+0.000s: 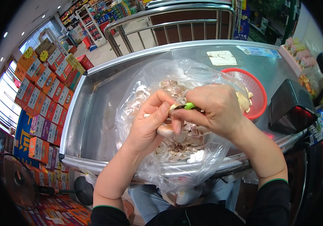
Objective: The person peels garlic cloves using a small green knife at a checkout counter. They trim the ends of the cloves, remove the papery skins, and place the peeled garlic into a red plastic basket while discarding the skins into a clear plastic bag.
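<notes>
My left hand (150, 121) pinches a pale garlic clove (172, 108) between thumb and forefinger. Under its fingers shows part of a garlic bulb (167, 131), which this hand appears to cradle. In my right hand (216, 108) is a small knife (189, 106) with a green part and a dark blade, its tip against the clove. Both hands meet above a clear plastic bag (133, 93) spread on the metal counter. Papery garlic skins (175, 145) fill the bag. Right of my hands, peeled cloves (243, 103) lie in a red plastic strainer basket (259, 84), partly hidden by my right hand.
A black counter scanner (290, 104) with a red light stands right of the basket. The metal counter (90, 124) has a raised rim. Stacked cartons (45, 84) line the left, above a fan (18, 180). A steel railing (172, 8) runs beyond the counter.
</notes>
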Action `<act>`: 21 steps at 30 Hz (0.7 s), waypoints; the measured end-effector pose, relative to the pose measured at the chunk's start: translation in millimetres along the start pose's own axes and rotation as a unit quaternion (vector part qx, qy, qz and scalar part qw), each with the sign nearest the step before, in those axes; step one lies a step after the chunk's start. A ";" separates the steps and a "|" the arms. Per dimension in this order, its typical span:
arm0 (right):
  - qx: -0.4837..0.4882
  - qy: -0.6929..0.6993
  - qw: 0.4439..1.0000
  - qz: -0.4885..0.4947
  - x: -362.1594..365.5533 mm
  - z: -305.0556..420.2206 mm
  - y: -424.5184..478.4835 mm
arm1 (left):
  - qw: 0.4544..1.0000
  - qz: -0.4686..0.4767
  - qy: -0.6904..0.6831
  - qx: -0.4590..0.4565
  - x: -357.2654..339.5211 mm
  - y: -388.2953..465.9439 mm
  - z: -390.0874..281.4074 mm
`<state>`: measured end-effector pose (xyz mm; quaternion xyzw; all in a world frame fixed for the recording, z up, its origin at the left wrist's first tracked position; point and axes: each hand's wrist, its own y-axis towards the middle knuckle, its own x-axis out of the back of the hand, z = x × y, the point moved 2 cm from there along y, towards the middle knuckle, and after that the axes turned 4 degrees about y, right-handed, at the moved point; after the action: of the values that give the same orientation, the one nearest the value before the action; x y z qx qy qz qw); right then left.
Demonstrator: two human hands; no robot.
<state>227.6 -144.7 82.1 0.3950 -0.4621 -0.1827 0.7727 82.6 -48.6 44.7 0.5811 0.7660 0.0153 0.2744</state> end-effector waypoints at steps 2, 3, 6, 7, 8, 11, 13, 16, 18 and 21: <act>-0.022 0.014 1.000 -0.005 -0.7 -0.4 -0.6 | 1.000 -0.012 0.019 -0.001 0.5 -0.1 -0.5; -0.034 0.022 0.999 -0.007 -0.9 -0.5 -1.0 | 1.000 -0.012 0.024 -0.004 0.6 -0.1 -0.7; -0.032 0.004 0.999 0.003 -0.5 -1.4 -0.4 | 0.999 -0.021 0.025 -0.002 0.7 -0.3 -0.9; -0.035 0.009 0.999 0.007 -0.4 -1.2 -0.3 | 0.999 -0.026 0.027 -0.001 0.8 -0.6 -1.1; -0.037 0.013 0.999 0.011 -0.4 -1.0 -0.2 | 0.999 -0.027 0.027 0.002 0.7 -0.8 -1.1; -0.050 0.025 0.998 0.027 0.6 -0.7 -0.2 | 0.999 -0.029 0.040 0.006 0.2 -1.5 -2.1; -0.057 0.035 0.997 0.036 1.1 -0.8 -0.2 | 0.999 -0.023 0.050 0.001 -0.4 -1.7 -3.4; -0.061 0.056 0.996 0.038 2.0 -0.9 -0.7 | 0.997 -0.026 0.069 -0.007 -1.5 -1.8 -3.5; -0.058 0.072 0.995 0.032 2.6 -0.8 -1.3 | 0.997 -0.017 0.069 -0.008 -2.1 -2.3 -3.9; -0.068 0.051 0.996 0.036 2.4 -1.8 -1.5 | 0.997 -0.015 0.070 -0.010 -1.9 -2.6 -4.0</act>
<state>230.5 -146.4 81.8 0.3334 -0.4227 -0.1661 0.8262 78.9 -50.0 47.9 0.5644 0.7917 0.0599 0.2259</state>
